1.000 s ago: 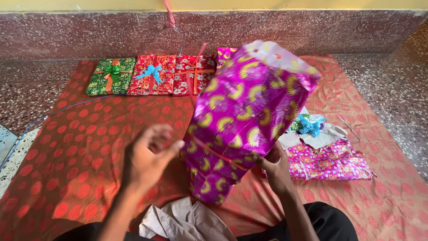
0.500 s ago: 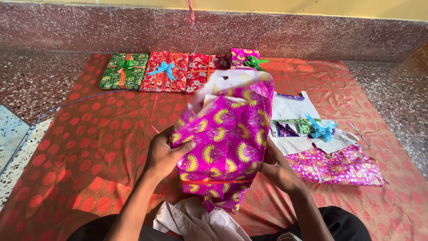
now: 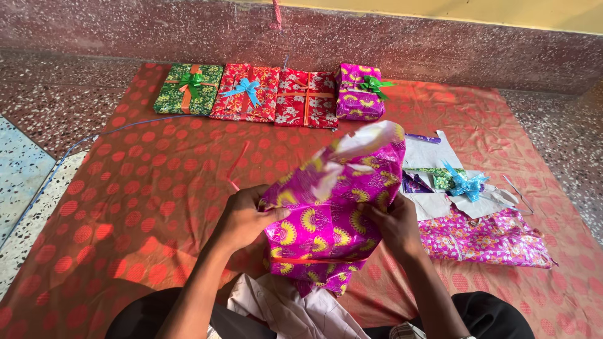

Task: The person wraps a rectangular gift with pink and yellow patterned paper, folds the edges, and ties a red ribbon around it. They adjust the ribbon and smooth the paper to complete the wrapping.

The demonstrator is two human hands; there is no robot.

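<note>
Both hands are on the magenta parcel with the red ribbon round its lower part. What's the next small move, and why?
Probably draw the red ribbon snug: it rings the magenta parcel only low down, the top paper stands loose, and the left hand and right hand already clasp both sides.

A red cloth with orange dots is spread over a speckled stone floor, its far edge near the wall. Along the far edge lie four wrapped parcels in a row: a green parcel, a red parcel with a blue bow, a red parcel with an orange ribbon and a magenta parcel with a green bow. Near the right edge lie white paper sheets, a blue bow and a folded pink wrapping sheet.
</note>
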